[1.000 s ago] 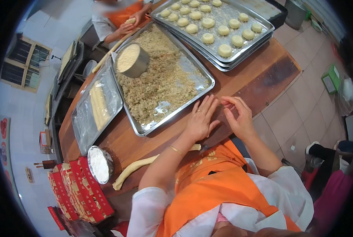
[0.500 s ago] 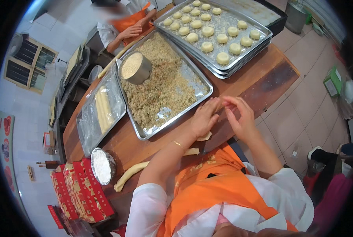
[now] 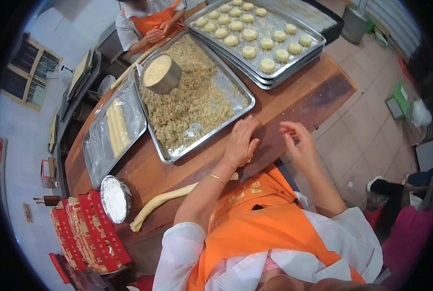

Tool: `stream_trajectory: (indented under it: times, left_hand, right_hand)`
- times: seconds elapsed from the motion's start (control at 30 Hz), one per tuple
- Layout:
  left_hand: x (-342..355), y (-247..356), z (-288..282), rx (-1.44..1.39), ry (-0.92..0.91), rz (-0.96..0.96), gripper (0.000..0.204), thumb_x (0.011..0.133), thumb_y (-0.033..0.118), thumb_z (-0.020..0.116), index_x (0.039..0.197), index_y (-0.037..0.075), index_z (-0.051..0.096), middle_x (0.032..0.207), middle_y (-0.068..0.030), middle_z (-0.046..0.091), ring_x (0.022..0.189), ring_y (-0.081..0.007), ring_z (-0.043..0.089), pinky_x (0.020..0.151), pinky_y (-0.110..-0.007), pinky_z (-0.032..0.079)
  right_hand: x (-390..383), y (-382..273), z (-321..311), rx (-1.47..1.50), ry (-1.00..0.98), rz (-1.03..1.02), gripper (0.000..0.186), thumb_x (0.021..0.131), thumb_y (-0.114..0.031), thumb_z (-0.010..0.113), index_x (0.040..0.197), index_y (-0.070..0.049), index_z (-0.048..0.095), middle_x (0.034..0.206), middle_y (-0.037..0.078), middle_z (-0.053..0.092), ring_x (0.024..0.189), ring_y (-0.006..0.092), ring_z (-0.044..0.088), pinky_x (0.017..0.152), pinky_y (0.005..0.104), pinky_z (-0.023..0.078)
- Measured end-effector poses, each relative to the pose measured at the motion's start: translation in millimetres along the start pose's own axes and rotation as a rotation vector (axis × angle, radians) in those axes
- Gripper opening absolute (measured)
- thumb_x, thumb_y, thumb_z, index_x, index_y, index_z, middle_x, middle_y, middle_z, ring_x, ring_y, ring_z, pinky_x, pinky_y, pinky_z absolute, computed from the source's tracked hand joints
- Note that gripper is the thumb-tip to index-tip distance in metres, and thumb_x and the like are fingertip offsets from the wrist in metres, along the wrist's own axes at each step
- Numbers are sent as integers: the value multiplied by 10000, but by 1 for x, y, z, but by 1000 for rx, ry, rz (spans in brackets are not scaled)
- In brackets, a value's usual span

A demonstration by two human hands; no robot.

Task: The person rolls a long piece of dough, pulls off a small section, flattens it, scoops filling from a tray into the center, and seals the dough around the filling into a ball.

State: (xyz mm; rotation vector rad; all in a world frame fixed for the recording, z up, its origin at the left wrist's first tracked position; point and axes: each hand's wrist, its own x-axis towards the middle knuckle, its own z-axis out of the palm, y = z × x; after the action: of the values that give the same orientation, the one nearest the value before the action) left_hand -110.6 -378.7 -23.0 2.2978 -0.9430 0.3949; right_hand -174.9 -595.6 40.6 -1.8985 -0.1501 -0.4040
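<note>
Counts: 1 dough rope (image 3: 160, 201), along the near edge of the table (image 3: 318, 102), toward its left end, passing under the left forearm. 1 bowl (image 3: 127, 196) of white powder at the table's near-left corner. 1 filling tray (image 3: 206, 134) mid-table, crumbly mix (image 3: 177, 109) heaped mostly away from its right edge; 1 metal cup (image 3: 172, 82) of pale crumbs stands tilted on the mix, by the tray's left edge. 1 smaller tray (image 3: 96, 160) at the table's left edge, with pale dough strips (image 3: 117, 128) side by side under clear plastic; two or three, can't tell. About 22 dough rounds (image 3: 250, 34) on the top tray (image 3: 299, 59) of a stack at the far edge; stack count unclear. 1 co-worker past the far-left edge, 2 hands (image 3: 154, 35) close together, grip unclear.

Poses: left hand (image 3: 242, 143) palm down, low over the table toward the near edge, just beside the filling tray's near-right corner. Fingers straight, nearly together, thumb out to the right; can't tell if anything is under the palm. Right hand (image 3: 299, 140) raised at the near edge, to the right of the left hand, apart from it; fingers half curled, thumb near index, hold on anything unclear.
</note>
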Motion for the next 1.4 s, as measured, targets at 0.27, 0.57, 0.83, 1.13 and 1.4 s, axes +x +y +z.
stream_trajectory:
  times: [0.27, 0.57, 0.83, 1.13, 1.4]
  left_hand:
    - [-61, 2, -29, 14, -84, -204, 365, 864, 31, 589, 1226, -7, 615, 1152, -219, 629, 1080, -414, 593, 957, -458, 483]
    - [-70, 37, -71, -681, 63, -689, 78, 920, 52, 561, 978, 23, 518, 1201, -201, 609, 1036, -327, 631, 882, -429, 517]
    - [-89, 31, -105, -1761, 424, -792, 447, 895, 81, 376, 1339, 34, 364, 1323, -349, 524, 1218, -455, 579, 1003, -525, 508]
    - [-114, 10, -102, -1716, 557, -752, 432, 927, 130, 453, 1337, 15, 384, 1255, -306, 590, 1184, -423, 606, 1003, -486, 508]
    - [-114, 10, -104, -1726, 573, -775, 381, 931, 123, 440, 1294, 11, 408, 1250, -297, 595, 1169, -412, 617, 991, -473, 515]
  right_hand:
    - [29, 2, 37, -52, -233, -162, 132, 868, -8, 681, 998, -18, 699, 898, 133, 678, 771, 276, 663, 693, 330, 533]
    - [174, 26, 136, -912, -804, -134, 337, 732, -203, 827, 948, 27, 707, 943, 225, 719, 945, 380, 700, 815, 445, 566]
    - [185, 46, 210, -559, -683, -113, 343, 800, -225, 729, 1027, 24, 665, 967, 265, 702, 959, 396, 681, 867, 455, 545]
    - [158, 20, 241, -887, -808, -408, 748, 895, -509, 643, 1445, -58, 413, 1242, 296, 534, 1042, 422, 637, 837, 483, 548]
    - [166, 36, 259, -811, -921, -570, 370, 957, -396, 580, 1105, -57, 582, 1005, 266, 657, 860, 408, 683, 667, 504, 554]
